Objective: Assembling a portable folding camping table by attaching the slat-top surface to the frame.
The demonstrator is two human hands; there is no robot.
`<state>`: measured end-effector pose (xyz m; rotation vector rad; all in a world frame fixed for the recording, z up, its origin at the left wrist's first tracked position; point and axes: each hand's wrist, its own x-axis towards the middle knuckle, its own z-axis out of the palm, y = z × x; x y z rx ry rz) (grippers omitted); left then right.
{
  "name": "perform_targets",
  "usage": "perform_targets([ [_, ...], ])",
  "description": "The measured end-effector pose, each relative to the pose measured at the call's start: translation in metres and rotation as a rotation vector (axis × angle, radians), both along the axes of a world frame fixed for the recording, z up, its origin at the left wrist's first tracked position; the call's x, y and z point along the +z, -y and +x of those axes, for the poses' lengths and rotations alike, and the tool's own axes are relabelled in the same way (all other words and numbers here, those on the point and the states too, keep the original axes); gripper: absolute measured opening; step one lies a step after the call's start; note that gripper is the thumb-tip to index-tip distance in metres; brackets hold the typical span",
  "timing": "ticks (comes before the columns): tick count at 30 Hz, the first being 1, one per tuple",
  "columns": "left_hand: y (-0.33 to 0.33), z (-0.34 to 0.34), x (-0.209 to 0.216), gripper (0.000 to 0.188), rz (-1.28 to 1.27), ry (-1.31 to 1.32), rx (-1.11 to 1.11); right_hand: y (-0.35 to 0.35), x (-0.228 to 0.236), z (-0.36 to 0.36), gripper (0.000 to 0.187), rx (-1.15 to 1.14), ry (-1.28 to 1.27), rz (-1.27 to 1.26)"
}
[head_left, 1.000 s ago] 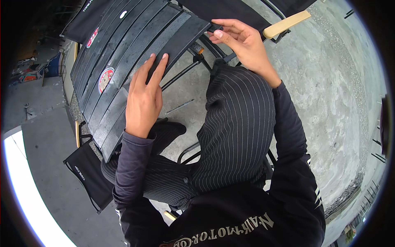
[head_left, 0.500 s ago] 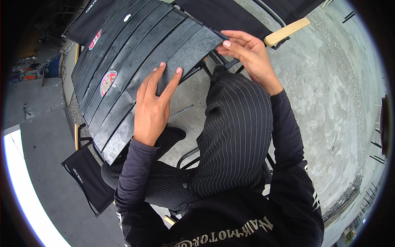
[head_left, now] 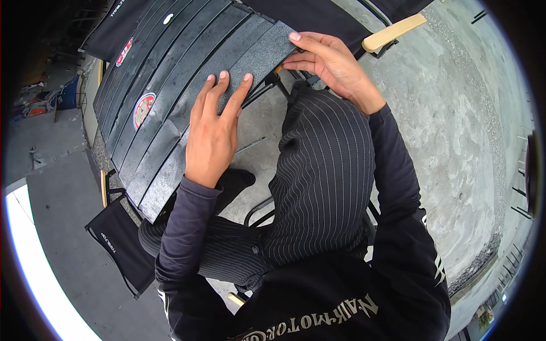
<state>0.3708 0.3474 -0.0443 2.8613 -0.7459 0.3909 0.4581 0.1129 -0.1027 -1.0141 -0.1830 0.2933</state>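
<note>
A black slatted folding tabletop stretches across the upper left in front of my knees. It carries a few stickers, among them a round red, white and blue one. My left hand lies on the slats near the close edge, its fingers spread and holding nothing. At the right-hand corner of the nearest slat, my right hand grips the end, thumb on top and fingers curled below. Those fingertips are partly hidden under the slat.
Black folding chairs surround the table; one with a wooden armrest stands just beyond my right hand. Another black chair seat is at lower left. My legs in striped trousers are close beneath the table, above a concrete floor.
My right thumb has shifted onto the top of the slat's corner, with the fingers moving lower beneath it. My left hand has slid slightly up, its fingers somewhat rearranged.
</note>
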Motion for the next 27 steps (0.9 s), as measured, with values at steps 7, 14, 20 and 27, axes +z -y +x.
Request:
perform_targets([
  [7, -0.002, 0.001, -0.001, 0.067, 0.056, 0.029, -0.004, 0.010, -0.006, 0.009, 0.038, 0.015, 0.023, -0.024],
  [14, -0.004, -0.002, 0.001, 0.067, 0.018, -0.007, -0.017, 0.007, 0.005, 0.008, 0.039, -0.043, 0.081, -0.273],
  [20, -0.008, -0.001, 0.027, 0.070, -0.096, -0.191, -0.041, 0.010, 0.003, 0.013, 0.039, 0.020, 0.161, -0.369],
  [27, -0.010, 0.003, 0.020, 0.073, -0.085, -0.208, -0.051, 0.011, 0.030, 0.004, 0.052, 0.150, -0.050, -0.281],
])
